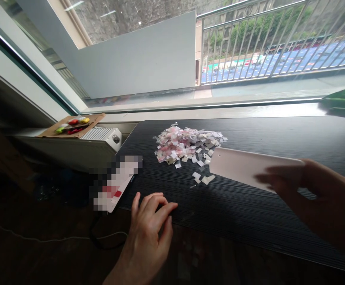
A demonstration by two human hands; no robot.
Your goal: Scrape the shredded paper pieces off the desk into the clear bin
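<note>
A loose heap of small paper scraps (180,144), white and pale pink, lies on the black wood-grain table (267,206). Several stray bits are scattered on the heap's near side. My right hand (303,184) grips a flat, pale, stiff card (237,162) with a small hole near its far left corner. The card's far end is right beside the scraps; whether it touches them I cannot tell. At the table's near edge is my left hand (151,225), fingers loosely bent and apart, holding nothing.
A pixelated flat pale object with red marks (122,186) lies at the table's left edge. Beyond it, cardboard with colourful small items (74,126) rests on a white radiator (103,136). A window (148,59) borders the back; green leaves (344,101) stand at far right.
</note>
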